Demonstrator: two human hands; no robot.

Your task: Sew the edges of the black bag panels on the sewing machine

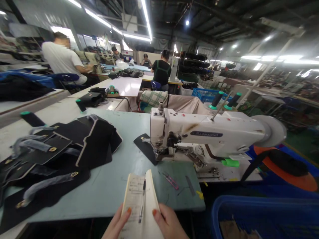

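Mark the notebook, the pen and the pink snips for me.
Notebook (150,203), head view: right-hand page.
Pen (142,201), head view: middle of the barrel.
Pink snips (171,182), head view: pink handle.

Sewing workshop: industrial sewing machine (211,127), thread cones (216,99), black panels (97,142), workers (161,72) at tables (127,85), strip lights (148,26).

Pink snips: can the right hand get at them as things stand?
Likely yes, if it lets go of the open notebook; the pink snips lie uncovered on the tabletop, beyond the right hand.

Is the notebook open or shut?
Open: the notebook shows facing pages, a pen on them, left hand and right hand holding its sides.
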